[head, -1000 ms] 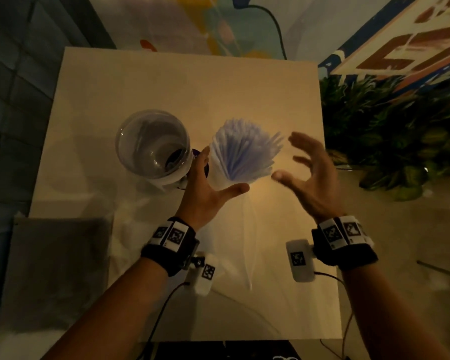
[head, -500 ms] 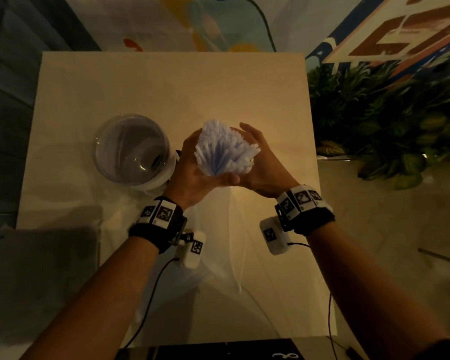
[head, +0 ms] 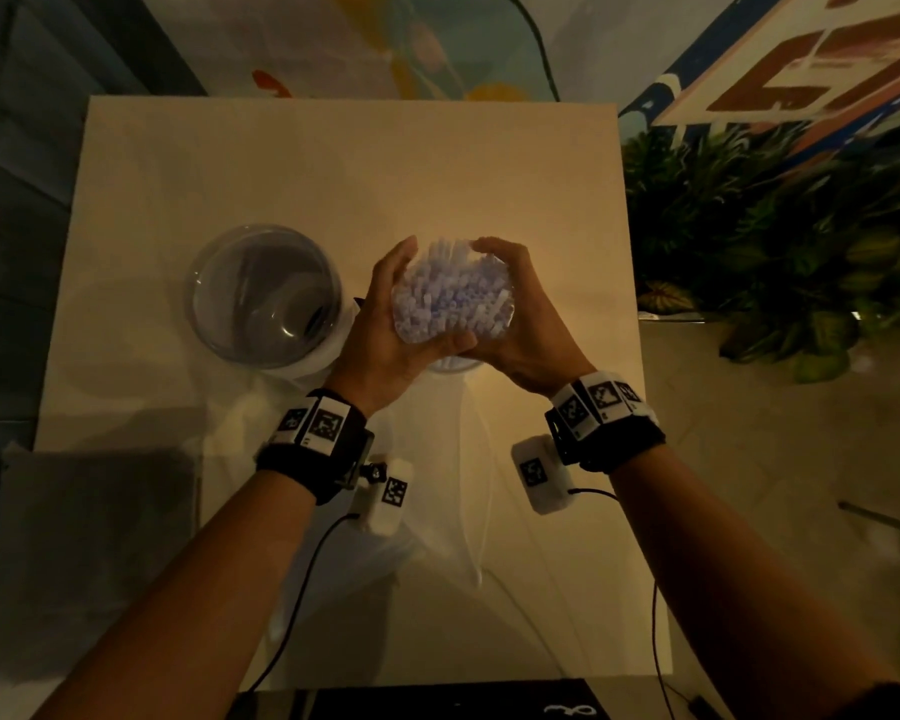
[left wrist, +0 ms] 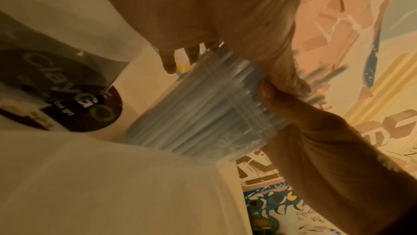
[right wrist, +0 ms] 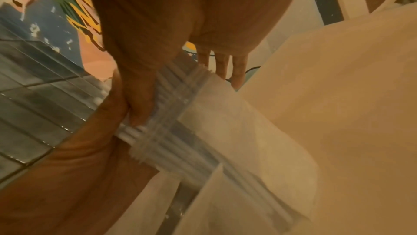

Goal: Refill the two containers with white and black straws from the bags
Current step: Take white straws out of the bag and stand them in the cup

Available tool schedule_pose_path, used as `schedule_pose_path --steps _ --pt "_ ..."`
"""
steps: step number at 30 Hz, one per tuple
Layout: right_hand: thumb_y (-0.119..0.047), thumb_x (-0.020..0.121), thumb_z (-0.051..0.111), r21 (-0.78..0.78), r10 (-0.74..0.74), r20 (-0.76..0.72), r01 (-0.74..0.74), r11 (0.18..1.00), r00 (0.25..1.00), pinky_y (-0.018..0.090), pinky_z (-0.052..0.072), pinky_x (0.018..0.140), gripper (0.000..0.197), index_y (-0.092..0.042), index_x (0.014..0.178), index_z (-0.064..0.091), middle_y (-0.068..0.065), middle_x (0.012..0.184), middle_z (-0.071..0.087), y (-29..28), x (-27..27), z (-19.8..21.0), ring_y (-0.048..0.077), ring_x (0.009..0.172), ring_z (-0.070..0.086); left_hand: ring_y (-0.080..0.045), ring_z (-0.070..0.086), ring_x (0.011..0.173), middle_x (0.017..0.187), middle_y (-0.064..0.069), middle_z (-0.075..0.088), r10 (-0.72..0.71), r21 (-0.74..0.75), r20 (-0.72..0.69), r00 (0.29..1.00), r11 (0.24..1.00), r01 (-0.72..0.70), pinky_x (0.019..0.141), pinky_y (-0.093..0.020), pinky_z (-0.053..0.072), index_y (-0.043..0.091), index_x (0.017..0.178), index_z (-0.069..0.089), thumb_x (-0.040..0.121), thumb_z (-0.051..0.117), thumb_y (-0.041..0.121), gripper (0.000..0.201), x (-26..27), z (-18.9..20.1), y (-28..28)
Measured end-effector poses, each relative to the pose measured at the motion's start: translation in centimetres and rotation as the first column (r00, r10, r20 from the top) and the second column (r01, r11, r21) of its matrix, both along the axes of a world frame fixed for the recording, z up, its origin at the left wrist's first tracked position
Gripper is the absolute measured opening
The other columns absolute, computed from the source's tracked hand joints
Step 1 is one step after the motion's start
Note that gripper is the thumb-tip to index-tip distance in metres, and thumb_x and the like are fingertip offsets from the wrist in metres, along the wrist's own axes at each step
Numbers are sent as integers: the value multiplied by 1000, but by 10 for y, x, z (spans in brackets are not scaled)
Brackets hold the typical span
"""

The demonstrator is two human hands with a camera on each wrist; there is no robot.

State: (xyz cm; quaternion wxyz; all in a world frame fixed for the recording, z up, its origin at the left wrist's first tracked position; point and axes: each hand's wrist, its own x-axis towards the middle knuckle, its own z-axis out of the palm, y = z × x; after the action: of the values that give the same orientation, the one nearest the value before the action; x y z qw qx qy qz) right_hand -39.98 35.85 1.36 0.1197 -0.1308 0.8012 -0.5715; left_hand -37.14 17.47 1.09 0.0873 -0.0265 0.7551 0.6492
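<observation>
Dim room, mural wall behind, beige table under both hands. Change from a second ago — the right hand was spread wide off to the side and the white straws fanned loose; now it has closed in and both hands cup the bundle. Left hand fingers curl round the left of the bundle, right fingers round the other side, thumbs meeting at the near edge. Straws sit squeezed between the palms, upright inside their container (clear, ribbed, seen in the wrist views). Second container stands just left of the left fingers and looks nearly empty. Empty clear bag lies below the wrists. Reads as white refill nearly done, bundle being tidied; black straws likely next.
</observation>
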Motion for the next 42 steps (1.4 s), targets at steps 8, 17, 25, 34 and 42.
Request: schedule_pose_path --steps 8,17,25,34,42 --pt "-40 68 88 141 30 1 -30 990 1000 39 37 116 111 -16 155 23 3 158 26 7 -1 -5 20 146 27 2 45 130 143 4 46 -30 -59 40 999 998 33 108 -21 39 10 146 34 61 88 45 107 -6 -8 3" --pt "-31 74 86 39 4 53 -6 999 999 40 43 110 68 -10 130 52 -22 134 45 -3 -14 2 7 128 48 -7 54 122 135 1 53 8 -78 -4 1000 997 -9 99 -27 49 19 141 43 68 79 56 90 -15 5 -5" --pt "-29 72 89 -12 -178 150 182 983 973 22 50 96 84 -23 140 40 -3 141 48 3 9 9 10 127 51 5 54 115 131 10 54 71 -86 109 991 994 -62 90 -11 48 26 137 40 69 85 46 84 -2 8 -10" --pt "-20 96 61 71 -343 220 335 939 913 29 58 73 13 -10 105 64 2 92 70 28 117 15 14 82 69 -1 46 131 145 11 48 130 -123 169 977 986 -110 109 -35 41 30 142 40 74 76 55 81 115 19 -39" --pt "-7 96 54 337 102 271 -193 921 957 34 49 99 32 -12 126 63 4 127 64 -25 151 -45 22 114 60 -22 7 150 164 2 3 -104 -743 372 922 562 363 119 -51 14 28 155 11 54 74 77 129 220 -64 -78"
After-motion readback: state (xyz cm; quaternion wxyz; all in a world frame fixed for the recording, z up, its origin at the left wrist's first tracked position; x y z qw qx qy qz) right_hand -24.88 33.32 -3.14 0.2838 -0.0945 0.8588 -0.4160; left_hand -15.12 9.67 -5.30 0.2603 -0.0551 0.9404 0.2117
